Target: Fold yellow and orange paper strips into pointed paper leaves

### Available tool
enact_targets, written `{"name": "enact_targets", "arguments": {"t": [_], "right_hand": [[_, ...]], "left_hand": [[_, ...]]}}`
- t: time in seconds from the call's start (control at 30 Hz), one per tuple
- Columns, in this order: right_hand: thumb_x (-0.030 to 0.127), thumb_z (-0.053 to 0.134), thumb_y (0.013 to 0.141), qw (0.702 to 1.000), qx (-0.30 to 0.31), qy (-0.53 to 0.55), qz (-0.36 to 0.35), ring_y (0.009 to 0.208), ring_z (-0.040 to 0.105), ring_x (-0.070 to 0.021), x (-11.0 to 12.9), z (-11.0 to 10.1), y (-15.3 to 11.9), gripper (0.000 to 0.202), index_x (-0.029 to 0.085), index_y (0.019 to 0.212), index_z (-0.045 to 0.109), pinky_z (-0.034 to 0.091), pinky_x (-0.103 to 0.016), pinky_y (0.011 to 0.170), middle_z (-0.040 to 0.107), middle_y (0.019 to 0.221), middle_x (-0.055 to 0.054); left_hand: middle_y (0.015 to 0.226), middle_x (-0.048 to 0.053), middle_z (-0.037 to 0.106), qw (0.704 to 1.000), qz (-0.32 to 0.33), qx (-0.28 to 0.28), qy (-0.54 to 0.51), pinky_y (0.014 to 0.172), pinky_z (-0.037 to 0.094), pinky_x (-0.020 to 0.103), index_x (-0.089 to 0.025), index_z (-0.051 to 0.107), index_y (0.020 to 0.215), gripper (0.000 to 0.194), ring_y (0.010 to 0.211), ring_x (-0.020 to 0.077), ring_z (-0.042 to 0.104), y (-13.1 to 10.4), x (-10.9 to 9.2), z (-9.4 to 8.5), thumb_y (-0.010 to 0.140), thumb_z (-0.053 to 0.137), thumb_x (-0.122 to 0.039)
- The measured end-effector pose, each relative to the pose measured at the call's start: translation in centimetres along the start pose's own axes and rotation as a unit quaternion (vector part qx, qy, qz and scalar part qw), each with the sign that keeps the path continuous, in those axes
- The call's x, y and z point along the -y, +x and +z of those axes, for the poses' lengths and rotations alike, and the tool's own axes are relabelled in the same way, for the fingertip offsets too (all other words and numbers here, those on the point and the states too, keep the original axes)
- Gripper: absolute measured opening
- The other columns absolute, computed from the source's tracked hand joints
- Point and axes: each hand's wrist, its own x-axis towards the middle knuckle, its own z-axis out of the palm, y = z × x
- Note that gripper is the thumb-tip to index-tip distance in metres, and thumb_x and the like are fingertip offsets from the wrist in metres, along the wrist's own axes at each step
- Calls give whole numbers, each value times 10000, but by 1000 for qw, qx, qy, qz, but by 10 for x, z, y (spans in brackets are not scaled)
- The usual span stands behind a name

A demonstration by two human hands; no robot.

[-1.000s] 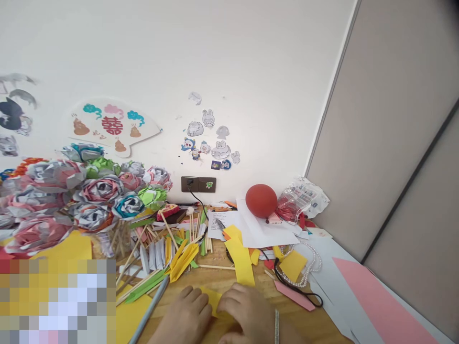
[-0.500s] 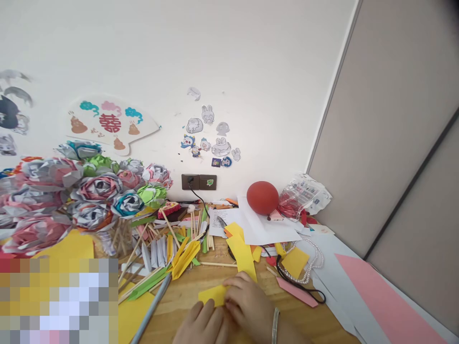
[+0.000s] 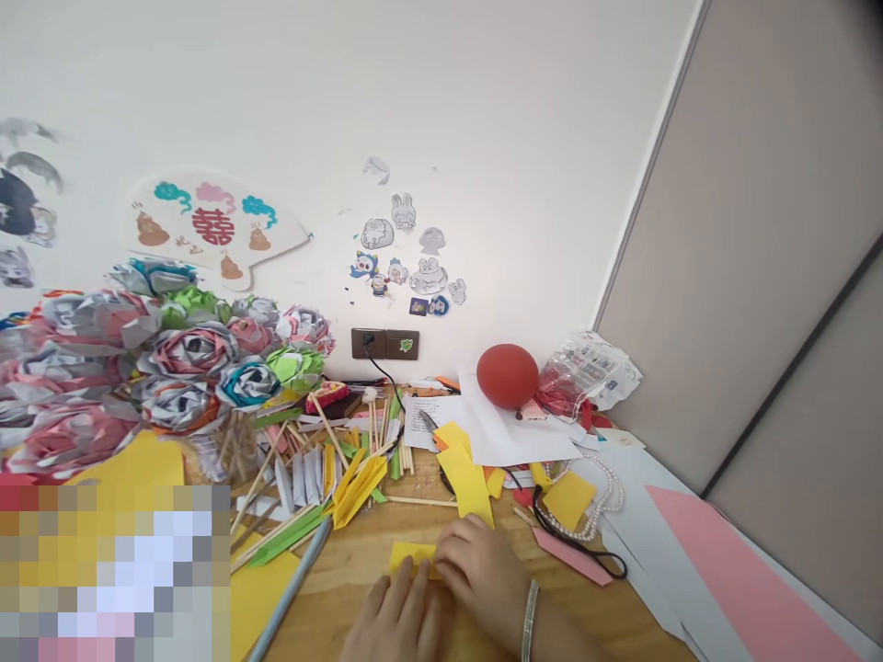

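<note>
A small strip of yellow paper [image 3: 412,557] lies on the wooden table under both of my hands. My left hand [image 3: 398,614] rests with its fingers stretched out, their tips pressing on the strip's near edge. Curled fingers of my right hand [image 3: 479,575] grip the strip's right end and cover it; a silvery bracelet circles that wrist. Just beyond my right hand is a longer yellow paper strip [image 3: 467,483]. Folded yellow paper pieces [image 3: 359,489] lie beyond the left hand, among thin wooden sticks [image 3: 420,502].
Paper flowers [image 3: 189,354] crowd the left side. A grey rod [image 3: 293,588] lies left of my hands. At the back sits a red balloon [image 3: 508,375] on white paper. A black cord [image 3: 579,542], bead string [image 3: 611,496] and pink paper [image 3: 745,570] lie to the right.
My left hand's fingers have straightened from a bent pose and now lie flatter on the yellow strip. The strip has shifted slightly to the right and shows a narrower face.
</note>
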Motion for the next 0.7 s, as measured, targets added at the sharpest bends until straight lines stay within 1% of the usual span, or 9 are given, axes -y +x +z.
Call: {"name": "enact_targets", "arguments": {"t": [0.07, 0.2, 0.33, 0.4, 0.47, 0.53, 0.63, 0.7], "right_hand": [[100, 604, 807, 1000, -6, 13, 25, 849, 535, -160, 0, 1, 1, 101, 190, 787, 645, 401, -249, 741, 634, 873, -2], [85, 606, 795, 998, -21, 42, 49, 834, 545, -158, -2, 2, 2, 102, 173, 767, 649, 392, -248, 736, 634, 851, -15], [89, 600, 790, 994, -4, 81, 71, 742, 559, -139, -4, -1, 4, 111, 167, 730, 651, 383, -229, 680, 630, 753, -2], [91, 593, 787, 993, 7, 94, 77, 695, 555, -128, -5, -2, 4, 113, 164, 725, 653, 375, -217, 643, 619, 709, 5], [92, 586, 785, 992, 7, 91, 85, 685, 553, -124, -5, -1, 4, 110, 161, 734, 656, 370, -212, 625, 616, 718, 2], [94, 580, 785, 993, 2, 75, 88, 718, 558, -131, -3, 0, 3, 111, 161, 745, 658, 372, -217, 640, 620, 767, -9], [107, 560, 802, 994, 2, 51, 94, 787, 562, -149, 0, 0, 0, 121, 167, 761, 657, 377, -236, 691, 620, 830, -23], [145, 580, 804, 993, 1, 49, 112, 827, 559, -165, 2, -1, -1, 85, 174, 782, 656, 379, -250, 723, 615, 854, -28]], "left_hand": [[942, 16, 702, 1000, -11, 0, 1, 771, 426, 328, -212, 628, 866, 262, 925, 219, 606, 0, 0, 1, 879, 368, -180], [994, 3, 700, 1000, -11, -9, 3, 836, 396, 343, -230, 630, 890, 274, 1005, 223, 587, -1, 0, 3, 887, 358, -200], [1007, 11, 701, 1000, -24, -11, 11, 856, 383, 352, -225, 633, 894, 263, 1004, 228, 592, -6, -1, 6, 875, 371, -209], [1017, 19, 700, 1000, -23, 8, 16, 861, 383, 358, -221, 632, 930, 252, 1000, 232, 595, -9, -1, 7, 873, 387, -224], [1015, 21, 702, 999, -23, 22, 23, 861, 387, 367, -220, 631, 952, 244, 991, 237, 599, -10, -1, 8, 873, 401, -241], [1006, 19, 706, 999, -7, 28, 30, 849, 394, 365, -216, 632, 969, 247, 971, 236, 608, -9, 2, 6, 867, 409, -245], [986, 20, 712, 997, 56, 22, 47, 808, 405, 343, -191, 637, 986, 267, 927, 225, 621, -3, 8, -1, 827, 423, -201], [982, 29, 712, 995, 81, 20, 60, 795, 402, 340, -168, 639, 999, 299, 917, 226, 622, 2, 12, -6, 787, 429, -175]]}}
